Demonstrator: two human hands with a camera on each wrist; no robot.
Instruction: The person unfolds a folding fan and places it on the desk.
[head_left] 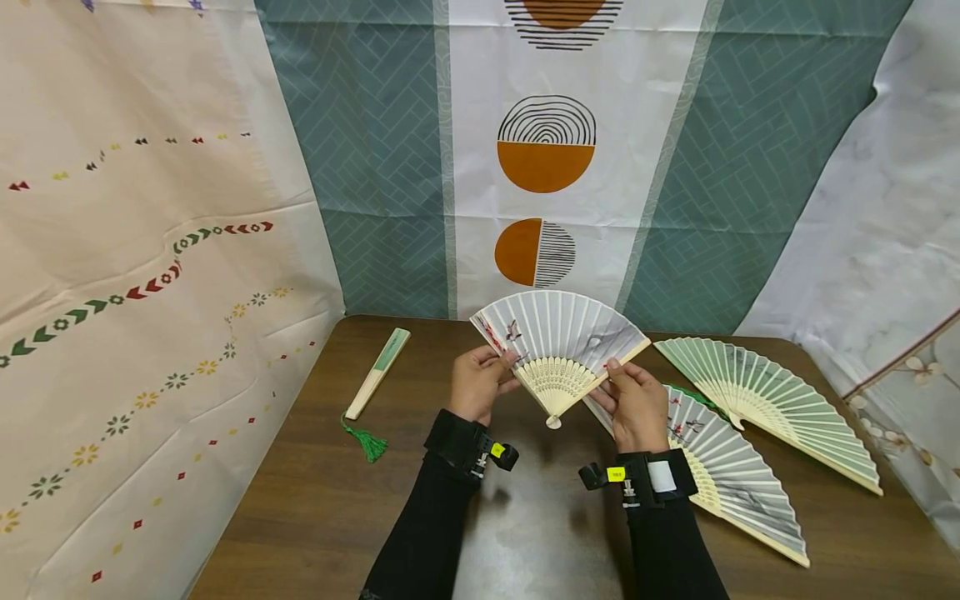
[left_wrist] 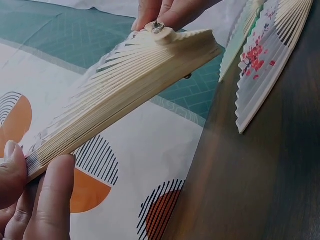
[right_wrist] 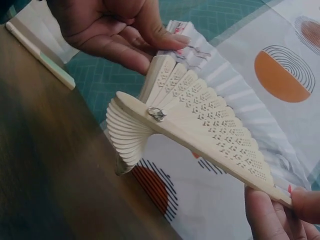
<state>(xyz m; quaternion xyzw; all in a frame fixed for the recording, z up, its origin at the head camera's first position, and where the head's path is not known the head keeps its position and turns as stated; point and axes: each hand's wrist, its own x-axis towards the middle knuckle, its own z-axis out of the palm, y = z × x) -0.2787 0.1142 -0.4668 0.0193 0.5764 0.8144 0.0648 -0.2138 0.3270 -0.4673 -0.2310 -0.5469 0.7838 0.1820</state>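
A white folding fan (head_left: 558, 329) with pale pierced ribs is spread above the table, its pivot end pointing down toward me. My left hand (head_left: 480, 383) pinches its left edge between thumb and fingers; in the left wrist view those fingers (left_wrist: 55, 200) grip the stacked ribs. On the other edge, my right hand (head_left: 637, 404) pinches the outer rib, seen in the right wrist view with thumb and fingers (right_wrist: 262, 212) at the rib's end. A metal pin (right_wrist: 156, 114) joins the ribs. Behind my right hand and wrist, a second white fan (head_left: 738, 467) lies open, partly hidden.
An open green fan (head_left: 780, 400) lies at the table's right, beyond the second white fan. On the left rests a folded fan (head_left: 378, 375) with a green tassel (head_left: 370, 444). Patterned cloths (head_left: 375, 167) hang behind the brown table (head_left: 300, 500).
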